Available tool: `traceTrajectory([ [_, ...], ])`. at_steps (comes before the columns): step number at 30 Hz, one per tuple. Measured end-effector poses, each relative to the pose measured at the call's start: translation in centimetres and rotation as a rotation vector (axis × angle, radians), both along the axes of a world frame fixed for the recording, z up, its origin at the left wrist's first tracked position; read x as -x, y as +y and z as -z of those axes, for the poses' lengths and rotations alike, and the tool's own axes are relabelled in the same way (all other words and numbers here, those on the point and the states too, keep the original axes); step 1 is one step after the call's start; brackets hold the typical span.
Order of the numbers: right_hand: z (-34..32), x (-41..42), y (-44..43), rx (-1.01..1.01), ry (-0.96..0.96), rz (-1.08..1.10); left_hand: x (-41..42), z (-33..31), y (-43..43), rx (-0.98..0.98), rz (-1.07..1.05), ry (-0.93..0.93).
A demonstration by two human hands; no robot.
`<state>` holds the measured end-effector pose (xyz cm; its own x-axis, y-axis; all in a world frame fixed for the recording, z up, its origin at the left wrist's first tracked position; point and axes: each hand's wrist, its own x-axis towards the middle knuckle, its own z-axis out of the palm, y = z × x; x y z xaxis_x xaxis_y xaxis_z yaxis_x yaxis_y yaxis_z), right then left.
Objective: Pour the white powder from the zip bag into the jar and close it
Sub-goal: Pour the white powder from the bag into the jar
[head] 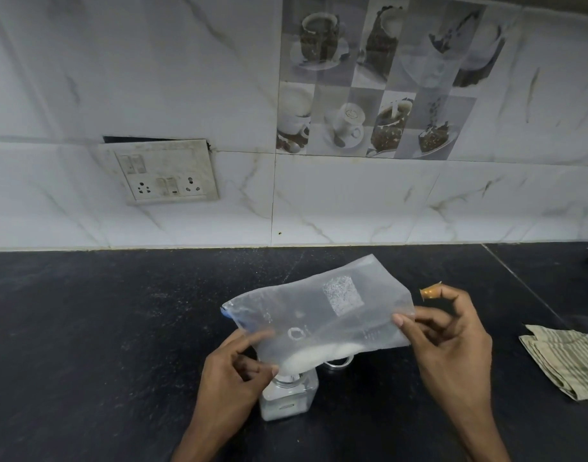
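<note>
Bare left hand [234, 365], bare right hand [449, 345]

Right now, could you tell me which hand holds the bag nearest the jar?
The left hand, pinching the zip bag's low corner over the jar; the right hand grips the bag's opposite edge.

No legible text; print on zip bag [319, 308] unreadable.

Folded striped cloth [564, 363] on black counter [86, 328]
</note>
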<state>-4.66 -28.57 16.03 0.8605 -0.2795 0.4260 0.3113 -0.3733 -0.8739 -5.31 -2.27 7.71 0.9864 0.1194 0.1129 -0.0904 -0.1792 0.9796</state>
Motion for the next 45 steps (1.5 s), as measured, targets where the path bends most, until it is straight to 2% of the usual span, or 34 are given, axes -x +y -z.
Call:
traceTrajectory([
  [10, 0.2, 0.1, 0.5, -0.019, -0.014, -0.004, -0.1, 0.1, 0.1, -0.011, 0.001, -0.007],
  [18, 0.8, 0.6, 1.7, -0.137, -0.152, 0.099, 0.0, 0.0, -0.1, -0.016, 0.002, -0.011],
  [45, 0.2, 0.6, 2.0, -0.196, -0.140, 0.104, -0.1, -0.1, -0.2, 0.013, 0.027, -0.019],
])
